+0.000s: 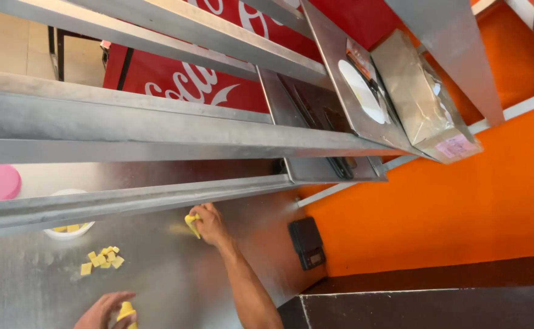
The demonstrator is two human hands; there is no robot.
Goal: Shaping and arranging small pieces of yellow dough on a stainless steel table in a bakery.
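Looked past a steel shelf rail (127, 131) close overhead. Held a yellow piece (126, 311) in the left hand (104, 312), fingers curled round it at the bottom edge. Pinched a second yellow bit (191, 223) in the right hand (210, 224), low on the steel table (163, 280). Judged it wise to keep both pinches firm and clear of the yellow cubes (102, 259) beside the white bowl (67, 231). Noted a red sign (182, 79) with white script behind, a pale wrapped package (416, 91) on the upper shelf, and a pink label (456, 146) at its end.
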